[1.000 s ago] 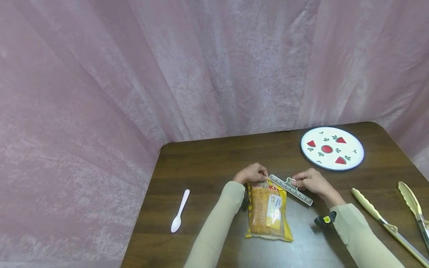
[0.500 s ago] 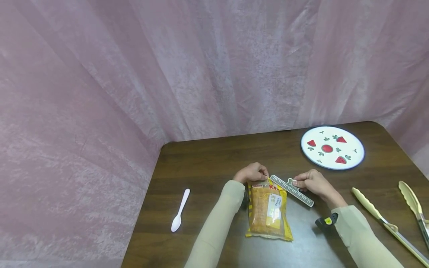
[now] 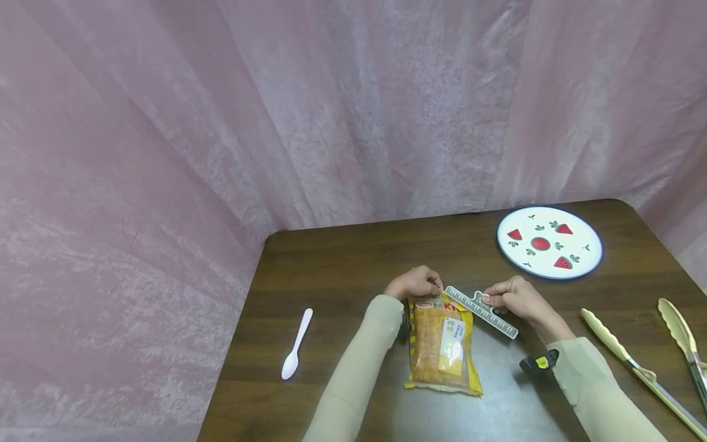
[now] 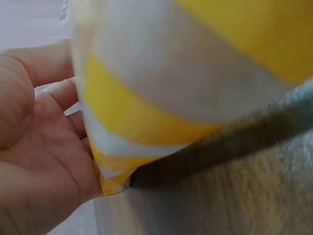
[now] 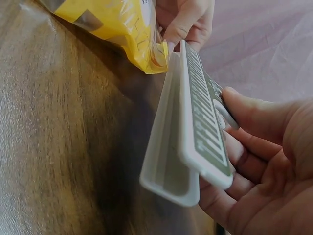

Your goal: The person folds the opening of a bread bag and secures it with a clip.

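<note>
A yellow and clear bag of bread (image 3: 436, 344) lies on the wooden table, its top end away from me. My left hand (image 3: 417, 283) pinches the bag's top edge; in the left wrist view the striped yellow side of the bag hides part of the fingers. My right hand (image 3: 516, 301) squeezes the handle of a long green and white bag clip (image 3: 482, 312) between thumb and fingers. The clip's two long jaws stand apart in the right wrist view. Its far end is right at the bag's top corner, close to the left fingertips.
A white plate with watermelon pictures (image 3: 574, 233) stands at the back right. Tongs with cream tips (image 3: 604, 334) lie spread along the right side. A white spoon (image 3: 297, 344) rests on the left. Pink curtain (image 3: 386, 110) hangs behind the table (image 3: 331, 264).
The clip and right hand have shifted very slightly to the right. The left hand keeps its hold on the bag's top edge, and the bag stays in place.
</note>
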A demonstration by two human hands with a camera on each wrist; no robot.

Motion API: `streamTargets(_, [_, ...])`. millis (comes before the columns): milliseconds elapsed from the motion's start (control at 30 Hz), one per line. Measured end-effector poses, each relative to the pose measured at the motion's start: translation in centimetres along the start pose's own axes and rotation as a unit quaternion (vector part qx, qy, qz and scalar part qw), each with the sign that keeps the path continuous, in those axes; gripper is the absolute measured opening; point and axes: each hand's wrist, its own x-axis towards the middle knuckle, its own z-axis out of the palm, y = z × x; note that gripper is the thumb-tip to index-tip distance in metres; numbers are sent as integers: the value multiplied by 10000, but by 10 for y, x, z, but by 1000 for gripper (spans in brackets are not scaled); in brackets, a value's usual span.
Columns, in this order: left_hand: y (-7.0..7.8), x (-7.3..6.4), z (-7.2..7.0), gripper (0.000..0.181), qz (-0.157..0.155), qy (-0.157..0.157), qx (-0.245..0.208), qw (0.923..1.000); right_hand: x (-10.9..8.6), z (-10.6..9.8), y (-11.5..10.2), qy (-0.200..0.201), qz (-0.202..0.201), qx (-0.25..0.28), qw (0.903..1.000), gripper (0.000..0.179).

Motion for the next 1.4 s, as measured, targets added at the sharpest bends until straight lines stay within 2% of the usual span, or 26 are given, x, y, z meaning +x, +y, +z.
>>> streamTargets(300, [0,0,0,11,-40,-21,-53,10000,1,1,-2,-37,-123,-113,9999,23])
streamTargets(533, [-1,0,0,10,174,-19,-4,9998,3,9,1,-75,-70,-38,9999,22])
streamTargets(733, [-1,0,1,10,114,28,-74,9999,0,12,-1,-21,-30,-66,10000,22])
streamTargets(1133, [-2,-2,1,11,22,20,-200,9998,-2,12,-2,-161,-23,-145,9998,24])
streamTargets(1267, [-3,-1,0,10,74,1,-267,9996,-2,12,-2,-91,-21,-122,9999,26])
streamTargets(1400, [-4,0,-1,10,104,-40,-327,9994,-2,8,-4,154,-68,-187,9997,29])
